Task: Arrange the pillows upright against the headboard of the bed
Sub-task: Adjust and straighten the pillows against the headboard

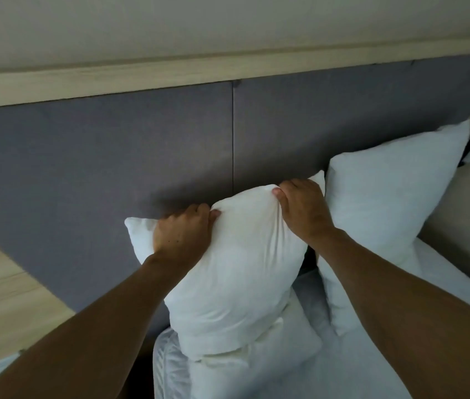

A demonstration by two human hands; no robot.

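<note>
While both bare arms reach forward over the bed, the left hand [183, 231] and the right hand [303, 207] each clutch the top edge of a white pillow [236, 269], fingers curled over the far side and thumbs pinching the cloth on the near face, so the fabric bunches between them. That pillow stands upright (leaning a little to the right), its back close to the grey padded headboard [98, 156], though whether it touches the panel I cannot tell. Its bottom edge sits on another white pillow [294, 338] lying flat on the white sheet [329, 378].

Just to the right, a second upright pillow [386, 203] rests against the headboard, its near corner touching the right forearm. A pale wooden ledge [228, 72] runs along the top of the headboard, with a light wall above it. At the left stands a pale wood surface [3, 298], beside the mattress edge.
</note>
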